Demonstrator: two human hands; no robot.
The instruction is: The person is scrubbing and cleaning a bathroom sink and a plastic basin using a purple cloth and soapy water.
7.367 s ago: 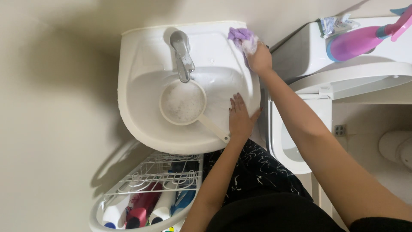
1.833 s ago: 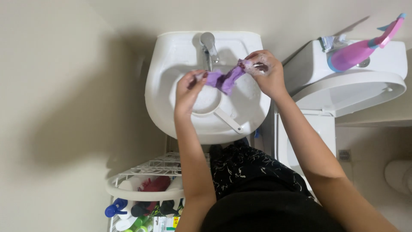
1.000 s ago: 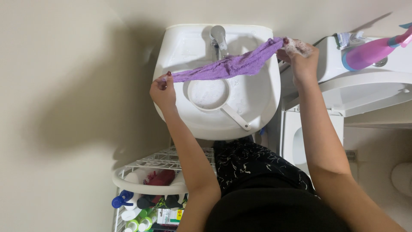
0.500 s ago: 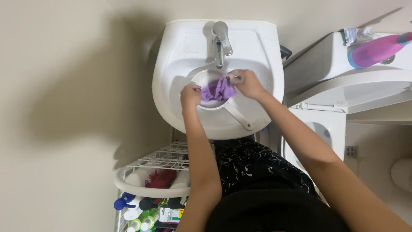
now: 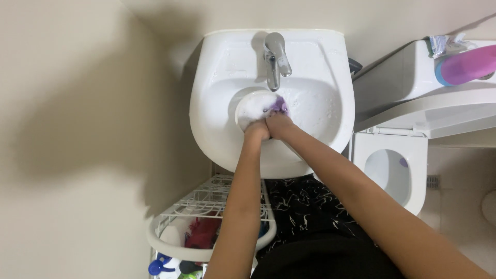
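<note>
Both hands pressed together over a small white bowl [image 5: 257,107] in the white sink [image 5: 315,111]. Left hand [image 5: 257,130] curled tight, fingers folded down onto a bunched purple cloth [image 5: 279,105]; right hand [image 5: 279,125] likewise clenched on the cloth, touching the left hand. Only a small purple tuft showing just beyond the fingertips, at the bowl's far rim; rest of the cloth hidden under the knuckles. Individual fingers hard to make out, blurred. Bowl round, smooth, wet and foamy inside. Chrome tap [image 5: 275,59] just beyond the fingers, glossy. Behind the wrists, a white wire rack [image 5: 206,204] with bottles, cut off at the edge. Off to the right, a purple bottle [image 5: 467,64] lying on a white ledge.
</note>
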